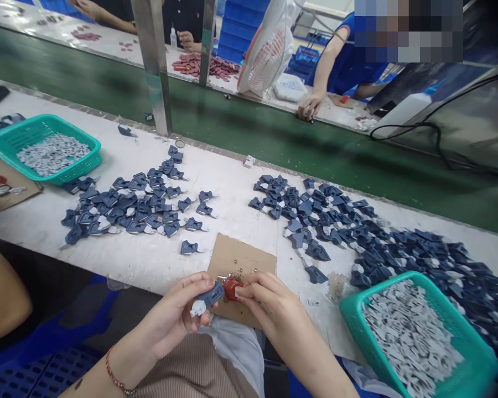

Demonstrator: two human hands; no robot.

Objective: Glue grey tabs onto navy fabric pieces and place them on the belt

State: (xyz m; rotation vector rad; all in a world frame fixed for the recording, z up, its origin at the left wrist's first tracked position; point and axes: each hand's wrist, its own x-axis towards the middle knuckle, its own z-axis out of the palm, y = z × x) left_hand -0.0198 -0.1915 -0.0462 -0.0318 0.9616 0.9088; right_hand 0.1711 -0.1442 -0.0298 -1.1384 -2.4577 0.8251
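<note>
My left hand [170, 309] is closed around a dark blue-grey plastic part [214, 294] with a white tip, tilted just above the work surface. Beside it, the fingers of my right hand [276, 304] are pinched together at a round red object [232, 288]. Whatever those fingertips hold is too small or hidden to make out. Under both hands lies a piece of brown cardboard [249, 251] with small shiny bits on it. A single blue-grey part [188, 247] rests on the white table to the left of the cardboard.
Piles of blue-grey parts [124, 207] spread left and right [336, 215]. Green baskets of small pale pieces stand at far left [77, 130] and near right [479, 348]. Beyond a green belt [274, 135], a co-worker's hand [312, 106] touches the opposite table. A metal post [151, 66] rises ahead.
</note>
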